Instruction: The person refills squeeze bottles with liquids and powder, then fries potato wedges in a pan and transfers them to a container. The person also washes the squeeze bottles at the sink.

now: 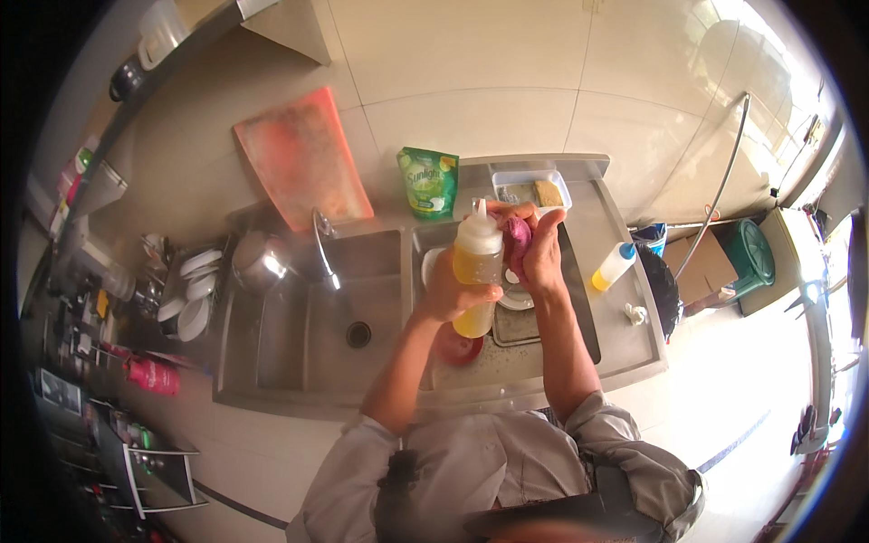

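Observation:
My left hand [448, 288] is wrapped around a clear squeeze bottle [477, 258] of yellow liquid, upright over the right-hand sink basin. A pink cloth or scrubbing pad [519, 239] is held in my right hand [543, 251], close beside the bottle's white nozzle cap. White plates [517, 298], a metal tray [506, 332] and a red dish [461, 345] lie in the basin below, partly hidden by my hands.
Behind the basins stand a green detergent pouch [429, 183] and a white tub [499, 180] with a sponge. A faucet [326, 251] reaches over the left basin [353, 292], near a metal pot [260, 261]. A blue-capped bottle [613, 267] stands on the right drainboard. Dishes [195, 319] fill a rack at left.

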Motion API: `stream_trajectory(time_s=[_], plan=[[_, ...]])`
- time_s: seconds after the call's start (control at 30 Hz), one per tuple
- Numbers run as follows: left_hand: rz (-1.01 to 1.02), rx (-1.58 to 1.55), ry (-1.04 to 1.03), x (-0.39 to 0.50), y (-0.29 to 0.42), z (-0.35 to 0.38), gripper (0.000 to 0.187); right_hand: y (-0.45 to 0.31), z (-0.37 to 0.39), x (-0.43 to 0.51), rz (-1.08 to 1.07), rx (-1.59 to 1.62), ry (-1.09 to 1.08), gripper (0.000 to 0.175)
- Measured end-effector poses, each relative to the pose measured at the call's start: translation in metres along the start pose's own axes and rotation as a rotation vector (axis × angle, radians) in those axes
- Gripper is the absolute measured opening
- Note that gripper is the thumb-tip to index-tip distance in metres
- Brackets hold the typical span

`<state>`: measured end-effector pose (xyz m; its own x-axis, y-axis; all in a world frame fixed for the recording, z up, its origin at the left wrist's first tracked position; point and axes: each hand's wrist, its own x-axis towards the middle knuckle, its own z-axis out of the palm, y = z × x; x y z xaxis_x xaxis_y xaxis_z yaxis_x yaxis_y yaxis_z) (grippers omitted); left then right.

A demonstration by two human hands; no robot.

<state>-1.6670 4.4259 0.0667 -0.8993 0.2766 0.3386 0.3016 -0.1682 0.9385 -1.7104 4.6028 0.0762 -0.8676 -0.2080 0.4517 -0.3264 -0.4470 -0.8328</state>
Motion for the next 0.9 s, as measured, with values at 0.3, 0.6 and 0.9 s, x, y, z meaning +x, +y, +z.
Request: stream_trajectory(time_s=[0.3,0.6,0.9], plan=[[-0.245,-0.577,-0.391,0.000,0.018,0.000,0.060,0.002,-0.001,0.012,0.042,0.171,-0.131,0.092],[-0.363,-0.735,-0.502,-0.011,0.013,0.010,0.068,-0.013,0.019,0.013,0.295,0.248,-0.287,0.104],[0.015,0.091,0.296,-0.001,-0.025,0.015,0.046,0.036,0.040,-0.039,0.125,-0.007,0.242,0.068]])
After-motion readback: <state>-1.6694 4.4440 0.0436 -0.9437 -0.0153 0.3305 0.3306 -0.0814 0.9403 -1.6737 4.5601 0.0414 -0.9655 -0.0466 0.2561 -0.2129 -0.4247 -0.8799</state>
